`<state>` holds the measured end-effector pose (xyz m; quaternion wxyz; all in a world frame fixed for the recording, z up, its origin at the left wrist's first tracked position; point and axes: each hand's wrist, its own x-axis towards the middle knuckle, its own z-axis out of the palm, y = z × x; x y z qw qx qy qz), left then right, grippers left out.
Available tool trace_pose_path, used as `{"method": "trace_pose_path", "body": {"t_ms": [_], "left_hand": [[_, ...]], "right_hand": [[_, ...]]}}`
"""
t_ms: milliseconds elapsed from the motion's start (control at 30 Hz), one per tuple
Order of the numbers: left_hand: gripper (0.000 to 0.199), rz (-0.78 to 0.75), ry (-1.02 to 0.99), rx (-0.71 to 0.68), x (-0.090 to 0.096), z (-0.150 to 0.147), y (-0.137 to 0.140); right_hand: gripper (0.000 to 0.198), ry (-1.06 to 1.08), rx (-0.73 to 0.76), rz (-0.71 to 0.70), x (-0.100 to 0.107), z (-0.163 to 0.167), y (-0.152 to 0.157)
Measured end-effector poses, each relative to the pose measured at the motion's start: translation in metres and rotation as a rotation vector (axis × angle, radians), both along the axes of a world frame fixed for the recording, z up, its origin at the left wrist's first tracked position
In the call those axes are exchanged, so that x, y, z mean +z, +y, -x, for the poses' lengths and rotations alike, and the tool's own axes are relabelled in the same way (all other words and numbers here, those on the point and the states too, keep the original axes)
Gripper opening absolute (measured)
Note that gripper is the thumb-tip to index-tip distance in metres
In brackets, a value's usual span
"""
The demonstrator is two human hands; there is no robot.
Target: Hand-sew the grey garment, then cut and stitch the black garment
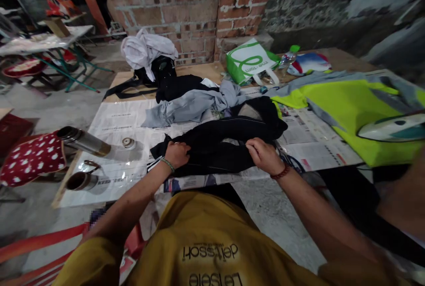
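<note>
Black trousers (215, 160) lie bunched and partly spread on the newspaper-covered table (113, 120) in front of me. White stripes show at their left end. My left hand (178, 155) is closed on the cloth near that end, a green band round its wrist. Farther right, my right hand (264, 156) grips the near edge of the same garment between thumb and fingers; a dark red bracelet is on that wrist. Just beyond the black cloth lies a crumpled grey garment (192, 106).
A steel thermos (83, 141), its lid (128, 143) and a mug (82, 181) stand at left. An iron (395, 127) rests over a yellow-and-grey shirt (345, 109) at right, near another person's arm (403, 197). Behind are a green-and-white bag (250, 61) and a bottle (287, 60).
</note>
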<state>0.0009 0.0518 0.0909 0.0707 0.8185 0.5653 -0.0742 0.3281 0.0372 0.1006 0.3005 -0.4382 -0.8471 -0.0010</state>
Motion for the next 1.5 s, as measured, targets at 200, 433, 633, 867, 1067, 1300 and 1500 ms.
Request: {"method": "trace_pose_path", "body": {"t_ms": [200, 433, 633, 867, 1067, 1300, 1500], "left_hand": [[0.025, 0.013, -0.016, 0.137, 0.031, 0.057, 0.011], [0.018, -0.712, -0.210, 0.209, 0.124, 0.073, 0.016], [0.028, -0.445, -0.508, -0.077, 0.120, 0.075, -0.038], [0.031, 0.550, -0.609, -0.005, 0.014, 0.074, -0.097], [0.022, 0.287, -0.396, 0.004, -0.035, 0.062, -0.058], [0.028, 0.094, -0.058, 0.160, -0.039, 0.061, 0.021], [0.028, -0.347, -0.109, 0.362, -0.017, 0.068, 0.071]], "right_hand": [[0.024, -0.099, 0.163, 0.054, 0.020, -0.004, 0.031], [0.017, 0.061, -0.081, -0.216, 0.074, 0.005, 0.061], [0.015, 0.169, -0.146, -0.248, 0.056, -0.007, 0.040], [0.022, 0.173, -0.102, 0.049, -0.040, -0.039, -0.011], [0.023, 0.182, -0.131, 0.056, -0.071, -0.034, -0.018], [0.029, 0.118, -0.148, -0.002, -0.074, -0.009, 0.006], [0.024, 0.087, -0.112, 0.003, -0.058, 0.016, 0.007]]}}
